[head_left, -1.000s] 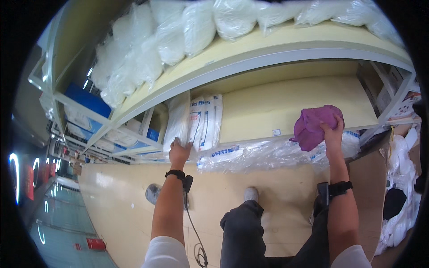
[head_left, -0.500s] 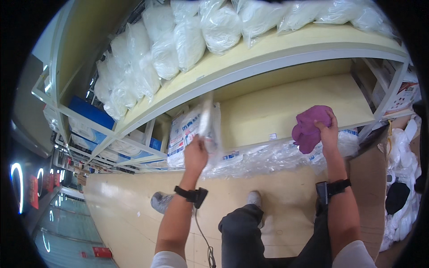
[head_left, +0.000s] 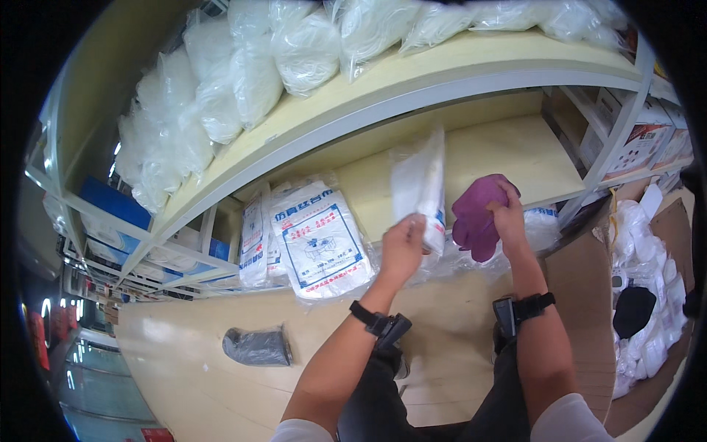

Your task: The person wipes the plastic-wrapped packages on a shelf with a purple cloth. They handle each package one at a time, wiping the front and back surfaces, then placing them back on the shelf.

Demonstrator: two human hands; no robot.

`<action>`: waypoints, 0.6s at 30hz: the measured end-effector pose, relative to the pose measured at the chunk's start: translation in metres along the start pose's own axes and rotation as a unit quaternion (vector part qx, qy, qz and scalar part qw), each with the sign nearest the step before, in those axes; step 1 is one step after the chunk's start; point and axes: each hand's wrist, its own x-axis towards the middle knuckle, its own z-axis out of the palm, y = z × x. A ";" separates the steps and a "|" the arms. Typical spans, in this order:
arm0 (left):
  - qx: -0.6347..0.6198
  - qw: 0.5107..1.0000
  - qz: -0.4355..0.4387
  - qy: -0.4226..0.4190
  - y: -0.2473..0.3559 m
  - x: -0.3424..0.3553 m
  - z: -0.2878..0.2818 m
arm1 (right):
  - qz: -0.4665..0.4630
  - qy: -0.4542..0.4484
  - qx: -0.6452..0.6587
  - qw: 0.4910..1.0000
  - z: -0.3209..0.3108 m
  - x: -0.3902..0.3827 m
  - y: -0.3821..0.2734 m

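Note:
My left hand (head_left: pixel 403 240) is closed on a flat white plastic-wrapped packet (head_left: pixel 422 175), lifted in front of the lower shelf (head_left: pixel 515 153). My right hand (head_left: pixel 506 208) grips a crumpled purple cloth (head_left: pixel 471 219) at the right of that shelf's front. Several white packets with blue and red print (head_left: pixel 318 243) lie at the left end of the shelf, the nearest askew near the front edge.
Stuffed clear bags (head_left: pixel 305 51) line the upper shelf. A grey bagged bundle (head_left: pixel 256 346) lies on the beige floor (head_left: pixel 169 353). At right stands an open cardboard box (head_left: pixel 571 309) of white bags with a black item (head_left: pixel 635 311). Side racks (head_left: pixel 118 210) hold boxes.
My left hand has lifted a packet from the left stack and moved right with it, toward the purple cloth. The remaining packets now show more print. The view has shifted too.

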 end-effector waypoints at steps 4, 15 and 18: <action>-0.259 0.963 -0.060 0.031 0.031 -0.011 -0.025 | -0.052 0.023 0.113 0.992 -0.027 0.012 -0.023; -0.360 0.866 -0.335 -0.094 -0.088 -0.020 -0.015 | -0.079 -0.063 -0.054 0.993 0.007 -0.013 -0.039; -0.369 0.872 -0.313 -0.074 -0.082 -0.019 -0.007 | -0.188 -0.206 -0.207 0.938 0.050 -0.053 -0.032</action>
